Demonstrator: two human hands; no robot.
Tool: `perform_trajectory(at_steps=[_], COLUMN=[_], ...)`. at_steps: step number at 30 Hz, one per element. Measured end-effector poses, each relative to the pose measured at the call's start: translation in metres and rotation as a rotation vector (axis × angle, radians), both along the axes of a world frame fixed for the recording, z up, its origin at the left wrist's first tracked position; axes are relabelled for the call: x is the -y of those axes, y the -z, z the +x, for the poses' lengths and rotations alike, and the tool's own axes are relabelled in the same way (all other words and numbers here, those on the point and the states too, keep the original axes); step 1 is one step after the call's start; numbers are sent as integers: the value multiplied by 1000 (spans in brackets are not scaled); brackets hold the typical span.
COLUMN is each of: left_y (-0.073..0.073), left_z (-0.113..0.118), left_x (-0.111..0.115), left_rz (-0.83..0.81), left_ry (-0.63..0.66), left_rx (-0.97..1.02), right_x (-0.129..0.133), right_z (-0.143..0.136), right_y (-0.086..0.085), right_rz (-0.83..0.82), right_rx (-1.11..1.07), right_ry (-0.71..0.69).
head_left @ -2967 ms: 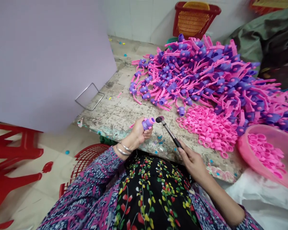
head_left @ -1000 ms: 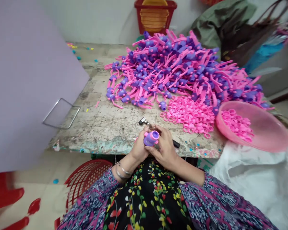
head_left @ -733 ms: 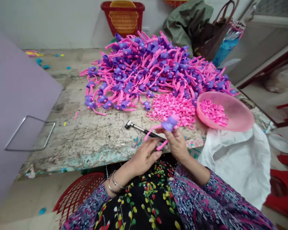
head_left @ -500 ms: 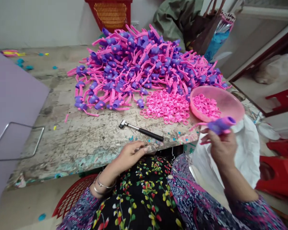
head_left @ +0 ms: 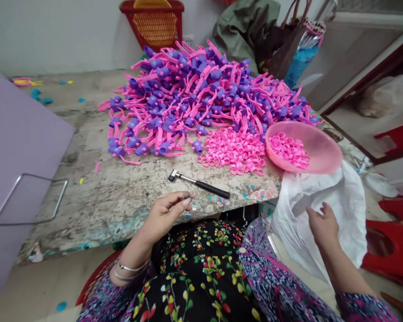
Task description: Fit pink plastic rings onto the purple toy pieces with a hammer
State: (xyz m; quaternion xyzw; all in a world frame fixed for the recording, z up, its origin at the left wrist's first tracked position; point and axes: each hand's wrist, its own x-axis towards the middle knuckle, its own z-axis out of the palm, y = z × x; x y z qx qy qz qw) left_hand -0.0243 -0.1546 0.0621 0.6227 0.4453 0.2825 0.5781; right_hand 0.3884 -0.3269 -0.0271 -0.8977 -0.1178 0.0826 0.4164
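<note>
My left hand point(head_left: 166, 212) is over the front edge of the worn table, its fingers and thumb bent towards each other; between the fingertips is something too small to make out. My right hand point(head_left: 324, 223) hangs over a white sack point(head_left: 298, 197), fingers apart and holding nothing. A hammer point(head_left: 210, 187) with a black handle lies just beyond my left hand. Behind it is a heap of small pink rings point(head_left: 235, 150), and further back a large pile of purple and pink plastic parts point(head_left: 188, 94). The pink bowl point(head_left: 322, 145) at the right holds more rings.
A purple panel point(head_left: 23, 147) with a metal wire handle stands at the left. Behind the pile are a red basket point(head_left: 127, 6), a green cloth and bags. Red stools point(head_left: 386, 246) are at the far right. Small blue and yellow scraps lie on the table.
The purple and pink part has left my right hand, which has opened and lowered over the sack. My left hand has shifted left, its fingertips lifted from the table's edge.
</note>
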Motion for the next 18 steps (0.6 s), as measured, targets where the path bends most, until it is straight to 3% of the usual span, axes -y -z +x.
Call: perform_trajectory(at_steps=[2, 3, 4, 7, 10, 14, 18], left_y=[14, 23, 33, 65, 88, 95, 91], left_z=[-4, -6, -7, -9, -8, -11, -15], left_x=[1, 2, 2, 4, 6, 9, 8], left_rz=[-16, -15, -28, -98, -46, -17, -14], left_ry=[-54, -97, -145, -264, -332, -334, -332], left_rx=[-9, -5, 11, 80, 85, 97, 95], right_x=[-17, -28, -41, -94, -160, -241, -282], right_z=[-19, -31, -45, -89, -129, -174, -201], right_y=[-14, -21, -26, -34, -33, -34, -37], right_rz=[78, 135, 176, 199, 176, 86, 37], right_rx=[350, 526, 600, 610, 624, 677, 707], right_ry=[-257, -449, -584, -914, -1175, -1280, -1231])
